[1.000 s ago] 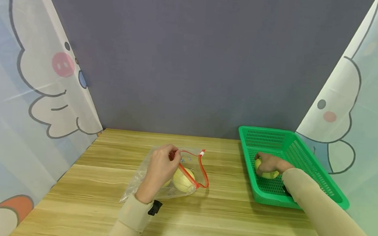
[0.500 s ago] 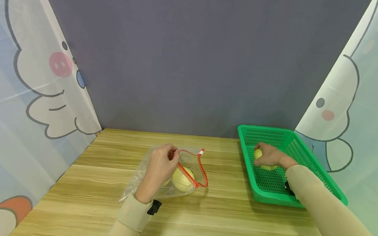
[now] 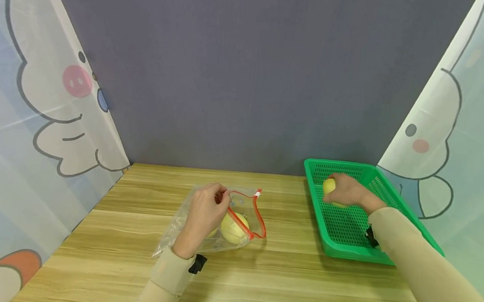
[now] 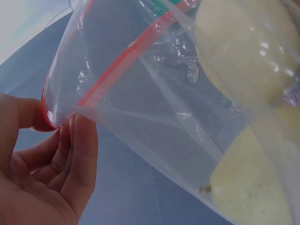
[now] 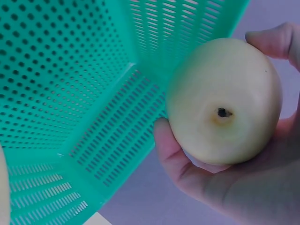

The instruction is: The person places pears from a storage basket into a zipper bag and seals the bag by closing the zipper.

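Observation:
My left hand pinches the rim of a clear zip bag between thumb and fingers. The bag has a red zip strip and its mouth gapes toward the right. Inside lie two pale yellow pears, the front pear near the mouth and another pear with its stem showing. My right hand grips a pale yellow pear, fingers and thumb around its sides, its dark-centred end facing the wrist camera. In the head view this pear is over the green basket, partly hidden by the hand.
The slotted basket stands at the right of the wooden table, its walls rising around the right hand. Behind the table is a grey backdrop. Cartoon-printed curtains hang on both sides.
My right hand has risen and moved slightly toward the far side of the basket, carrying the pear. The left hand stays on the bag's rim.

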Tool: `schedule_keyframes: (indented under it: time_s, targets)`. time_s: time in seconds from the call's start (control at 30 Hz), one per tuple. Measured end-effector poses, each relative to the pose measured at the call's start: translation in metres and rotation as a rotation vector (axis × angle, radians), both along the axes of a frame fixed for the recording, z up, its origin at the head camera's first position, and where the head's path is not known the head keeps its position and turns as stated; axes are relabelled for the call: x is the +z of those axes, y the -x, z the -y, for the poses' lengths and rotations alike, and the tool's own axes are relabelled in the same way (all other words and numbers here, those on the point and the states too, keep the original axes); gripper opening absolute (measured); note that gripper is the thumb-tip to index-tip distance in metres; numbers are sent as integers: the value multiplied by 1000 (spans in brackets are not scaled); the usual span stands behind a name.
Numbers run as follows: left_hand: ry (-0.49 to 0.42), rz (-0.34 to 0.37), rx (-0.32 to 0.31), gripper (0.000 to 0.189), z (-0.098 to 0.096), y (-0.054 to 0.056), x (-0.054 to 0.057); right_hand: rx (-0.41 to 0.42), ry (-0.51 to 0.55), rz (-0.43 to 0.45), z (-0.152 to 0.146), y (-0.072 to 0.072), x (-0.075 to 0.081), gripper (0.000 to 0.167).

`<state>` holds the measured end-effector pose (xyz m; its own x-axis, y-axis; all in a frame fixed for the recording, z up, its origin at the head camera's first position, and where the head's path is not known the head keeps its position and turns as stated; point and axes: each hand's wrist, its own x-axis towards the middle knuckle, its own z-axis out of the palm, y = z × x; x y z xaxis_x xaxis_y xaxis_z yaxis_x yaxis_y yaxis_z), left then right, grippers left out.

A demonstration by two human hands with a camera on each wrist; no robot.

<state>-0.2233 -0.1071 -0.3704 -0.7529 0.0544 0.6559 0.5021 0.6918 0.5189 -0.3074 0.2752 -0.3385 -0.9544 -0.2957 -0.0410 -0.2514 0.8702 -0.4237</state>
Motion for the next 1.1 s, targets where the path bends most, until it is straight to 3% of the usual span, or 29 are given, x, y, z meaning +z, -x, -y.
schedule_keyframes:
  time_s: [0.43, 1.1]
  targets:
    - [-10, 7, -10, 7, 0, 1, 0, -47, 83, -60, 16, -8, 17, 66]
    - [-14, 19, -13, 8, 1, 1, 0, 1, 113, -105, 41, -24, 30, 67]
